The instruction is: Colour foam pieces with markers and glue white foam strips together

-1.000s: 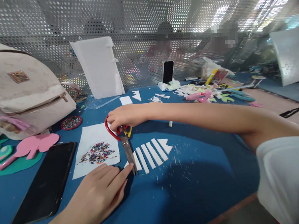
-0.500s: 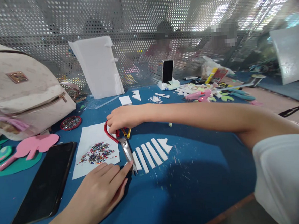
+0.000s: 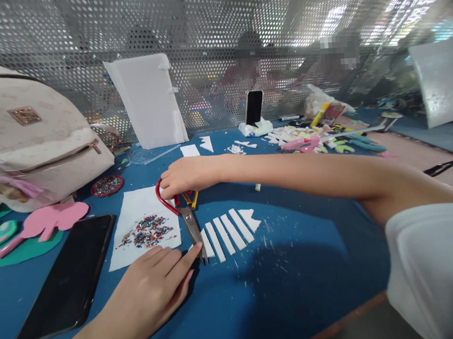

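My right hand [image 3: 186,176] is closed around the red handles of a pair of scissors [image 3: 191,225], reaching across from the right. The blades point down toward me, over the end of a row of white strips [image 3: 225,233]. My left hand [image 3: 154,284] lies palm down on the table, its index finger stretched out to touch the blades near their tips; the other fingers are loosely bent and the thumb is partly hidden. Behind the blades, a yellow-handled tool [image 3: 192,198] is partly covered by my right hand. Colourful bits [image 3: 149,231] lie on a white paper [image 3: 136,200] beside the scissors.
To the left are a black phone [image 3: 66,276], pink foam shapes [image 3: 56,218], a red dish of bits [image 3: 107,185] and a pale backpack [image 3: 36,135]. Farther back stand a white board [image 3: 145,103] and another phone [image 3: 254,108]. A pink glue gun [image 3: 301,144] lies among scraps.
The scissors' handles and my right hand have shifted slightly up and left, and the blades catch less light. My left hand and the white strips stay in place.
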The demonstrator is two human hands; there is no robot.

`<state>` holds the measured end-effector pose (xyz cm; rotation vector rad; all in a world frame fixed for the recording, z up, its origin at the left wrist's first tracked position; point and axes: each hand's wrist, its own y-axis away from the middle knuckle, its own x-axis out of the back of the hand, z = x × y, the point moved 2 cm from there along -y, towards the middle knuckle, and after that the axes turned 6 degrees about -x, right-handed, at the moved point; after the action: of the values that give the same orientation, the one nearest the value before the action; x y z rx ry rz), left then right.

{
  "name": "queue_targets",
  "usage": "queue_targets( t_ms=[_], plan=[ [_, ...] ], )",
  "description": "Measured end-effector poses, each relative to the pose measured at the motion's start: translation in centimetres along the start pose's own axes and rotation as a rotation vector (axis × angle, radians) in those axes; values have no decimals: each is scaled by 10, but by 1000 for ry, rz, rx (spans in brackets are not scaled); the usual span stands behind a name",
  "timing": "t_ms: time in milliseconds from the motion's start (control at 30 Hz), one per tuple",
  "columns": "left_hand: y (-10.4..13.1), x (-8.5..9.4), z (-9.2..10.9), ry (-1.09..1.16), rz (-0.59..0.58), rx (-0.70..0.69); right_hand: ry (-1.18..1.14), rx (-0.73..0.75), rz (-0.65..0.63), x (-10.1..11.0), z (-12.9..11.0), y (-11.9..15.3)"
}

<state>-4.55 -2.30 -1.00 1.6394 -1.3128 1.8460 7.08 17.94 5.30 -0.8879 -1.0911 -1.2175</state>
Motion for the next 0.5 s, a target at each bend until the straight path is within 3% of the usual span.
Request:
queue_targets(
  t_ms=[500],
  plan=[
    [1,3,-1,15,13,21,-73,61,29,10,2,-10]
  ],
)
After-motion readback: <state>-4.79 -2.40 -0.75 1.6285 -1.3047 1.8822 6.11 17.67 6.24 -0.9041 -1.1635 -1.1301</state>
